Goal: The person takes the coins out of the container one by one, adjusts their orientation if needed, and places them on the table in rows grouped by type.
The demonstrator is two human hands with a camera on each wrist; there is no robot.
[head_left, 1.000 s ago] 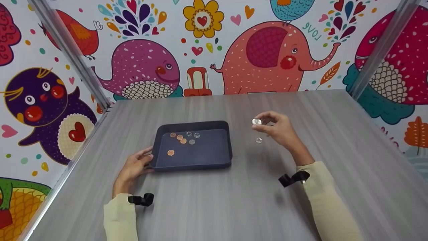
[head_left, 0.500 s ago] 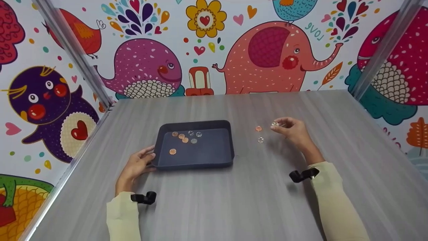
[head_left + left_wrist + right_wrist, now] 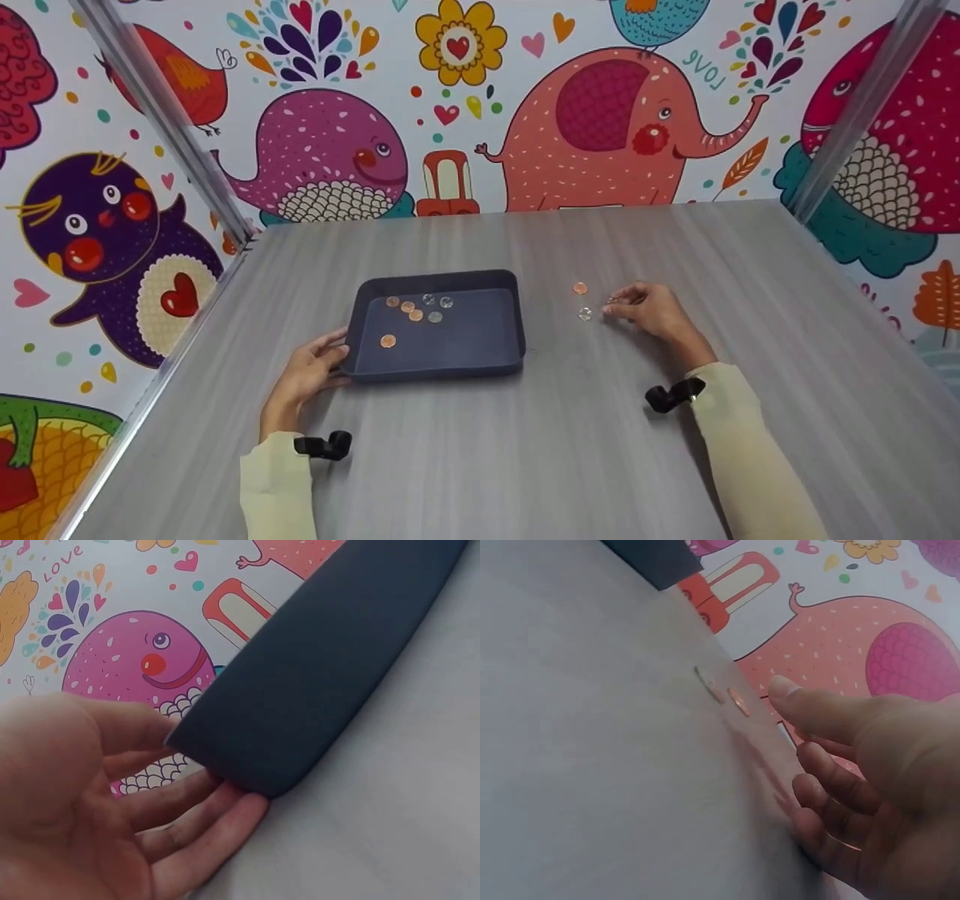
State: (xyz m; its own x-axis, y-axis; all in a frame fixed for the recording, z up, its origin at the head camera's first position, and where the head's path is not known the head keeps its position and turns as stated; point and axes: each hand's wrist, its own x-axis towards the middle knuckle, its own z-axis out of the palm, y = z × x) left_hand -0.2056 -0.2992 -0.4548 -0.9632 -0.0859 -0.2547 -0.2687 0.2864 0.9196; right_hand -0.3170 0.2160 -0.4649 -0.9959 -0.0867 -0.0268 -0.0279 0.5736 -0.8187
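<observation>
The loose silver coin lies just left of my right hand, whose grip I can't tell; my left hand grips the tray.

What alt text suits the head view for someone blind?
A person's left fingers hold a dark tray of seven coppery and silvery coins on a gray table; the right fingers are near two more coins lying beside it.

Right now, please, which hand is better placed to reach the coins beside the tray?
Likely the right hand: it's near the copper coin and silver coin; the left hand is farther away, holding the tray.
</observation>
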